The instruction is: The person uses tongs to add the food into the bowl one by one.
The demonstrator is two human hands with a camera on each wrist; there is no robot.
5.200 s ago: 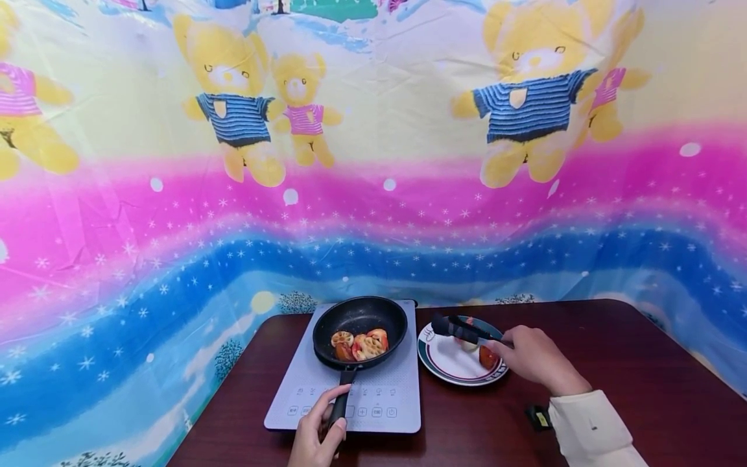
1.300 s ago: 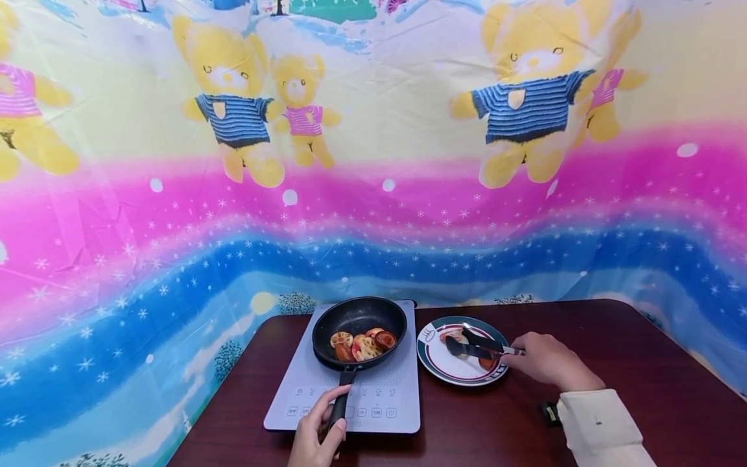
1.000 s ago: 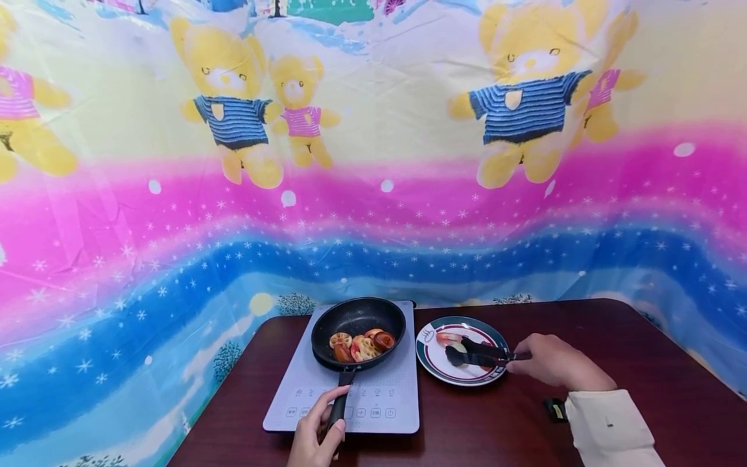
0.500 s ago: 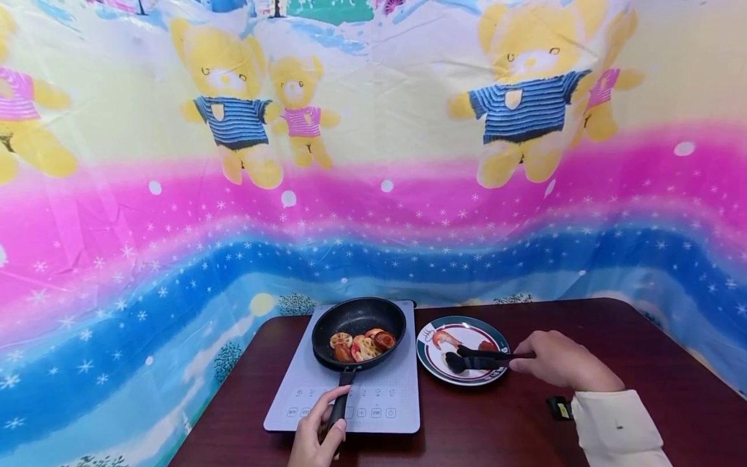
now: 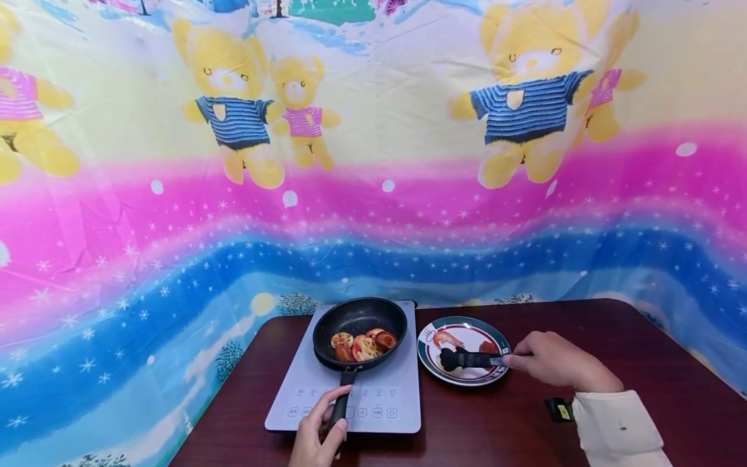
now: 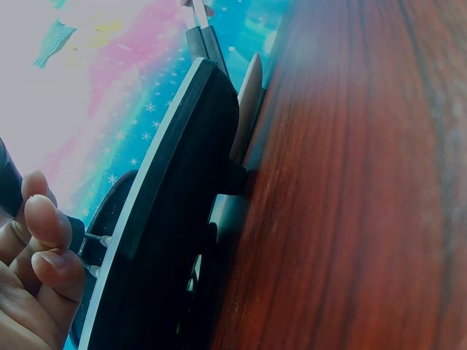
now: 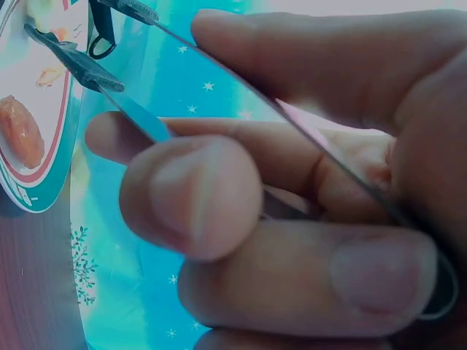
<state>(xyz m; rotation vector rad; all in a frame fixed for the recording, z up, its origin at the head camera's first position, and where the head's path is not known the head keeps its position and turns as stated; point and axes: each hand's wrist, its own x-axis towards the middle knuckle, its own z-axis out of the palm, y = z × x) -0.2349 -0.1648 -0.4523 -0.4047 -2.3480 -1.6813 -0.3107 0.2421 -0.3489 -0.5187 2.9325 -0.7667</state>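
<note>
My left hand (image 5: pixel 318 428) grips the black handle (image 5: pixel 339 408) of a frying pan (image 5: pixel 350 316). In the pan lie pale lotus root slices (image 5: pixel 366 348) and reddish-brown pieces (image 5: pixel 385 340). My right hand (image 5: pixel 554 360) holds black-tipped tongs (image 5: pixel 475 359) over a white plate (image 5: pixel 434 371) with a green rim. Their arms look close together in the head view; the tips cover most of a pale piece (image 5: pixel 458 371). A shrimp (image 5: pixel 447 339) lies behind them on the plate. The right wrist view shows a reddish-brown piece (image 7: pixel 22 131) near the plate's edge.
Beneath the pan is a flat white induction cooktop (image 5: pixel 379 391) with printed controls. A small black object with a yellow label (image 5: pixel 559 410) lies on the dark red wooden table (image 5: pixel 467 428) near my right sleeve. A bear-patterned cloth (image 5: pixel 385 220) hangs behind the table.
A reddish-brown slice has appeared at the pan's right side since the oldest frame. The tongs have shifted from the shrimp toward the pale piece, and their arms have drawn together. My left hand stays put.
</note>
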